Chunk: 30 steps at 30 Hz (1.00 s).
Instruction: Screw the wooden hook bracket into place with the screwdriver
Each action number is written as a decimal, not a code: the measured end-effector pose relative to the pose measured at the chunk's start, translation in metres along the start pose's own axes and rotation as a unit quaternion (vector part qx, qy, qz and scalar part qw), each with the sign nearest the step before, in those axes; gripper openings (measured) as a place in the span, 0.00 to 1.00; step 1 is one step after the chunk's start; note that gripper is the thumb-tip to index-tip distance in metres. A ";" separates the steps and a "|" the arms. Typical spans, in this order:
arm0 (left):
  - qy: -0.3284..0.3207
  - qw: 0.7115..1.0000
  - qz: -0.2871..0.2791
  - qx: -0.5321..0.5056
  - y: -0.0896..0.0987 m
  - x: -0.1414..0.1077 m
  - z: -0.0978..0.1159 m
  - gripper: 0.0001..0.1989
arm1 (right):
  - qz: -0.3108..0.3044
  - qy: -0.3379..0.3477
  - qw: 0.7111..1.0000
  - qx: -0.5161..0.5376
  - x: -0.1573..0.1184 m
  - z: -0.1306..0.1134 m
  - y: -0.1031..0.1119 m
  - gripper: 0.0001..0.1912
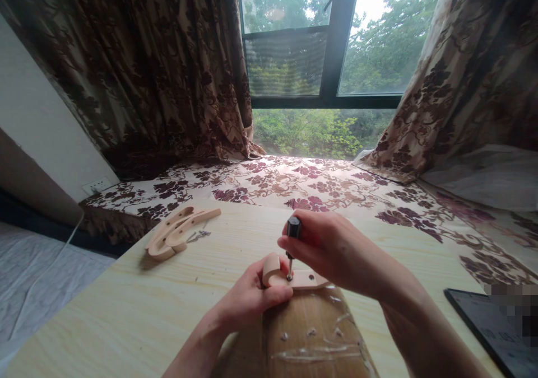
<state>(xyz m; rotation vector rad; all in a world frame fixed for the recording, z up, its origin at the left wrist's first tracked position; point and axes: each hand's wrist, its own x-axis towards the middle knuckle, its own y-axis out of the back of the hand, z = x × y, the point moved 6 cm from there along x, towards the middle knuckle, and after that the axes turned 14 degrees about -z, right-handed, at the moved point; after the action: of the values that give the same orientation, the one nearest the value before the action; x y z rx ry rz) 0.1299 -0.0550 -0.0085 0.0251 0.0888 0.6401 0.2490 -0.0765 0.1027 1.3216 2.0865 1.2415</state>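
Note:
A short screwdriver with a black handle (293, 228) stands upright in my right hand (319, 243), whose fingers are closed round the handle. Its tip meets a hole in a curved light-wood piece (300, 279). A second dark hole shows further right on that piece. My left hand (256, 291) grips the piece's curled left end, with the thumb along its near edge. Beneath the piece lies a brown wooden block (313, 333) wrapped in clear film or tape.
Several curved wooden pieces (168, 238) lie at the table's back left, beside a small pile of screws (198, 236). A dark-framed device with a screen (487, 325) is at the right edge. Behind the pale wooden table (138, 305) is a flower-patterned cloth (269, 182).

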 end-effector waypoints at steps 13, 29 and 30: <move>0.001 1.000 0.001 0.001 0.000 0.000 -0.002 0.19 | -0.014 0.006 1.000 -0.017 0.001 -0.006 -0.005 0.11; -0.009 1.000 -0.004 0.008 -0.001 0.000 0.003 0.15 | -0.003 0.021 1.000 0.015 -0.006 0.001 0.006 0.08; -0.009 1.000 -0.004 0.009 -0.001 0.000 0.003 0.14 | 0.003 0.014 1.000 0.013 -0.006 0.002 0.007 0.08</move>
<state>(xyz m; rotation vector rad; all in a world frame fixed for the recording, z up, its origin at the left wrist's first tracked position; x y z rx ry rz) 0.1311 -0.0558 -0.0054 0.0469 0.0774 0.6318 0.2567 -0.0792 0.1064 1.3301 2.1259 1.2466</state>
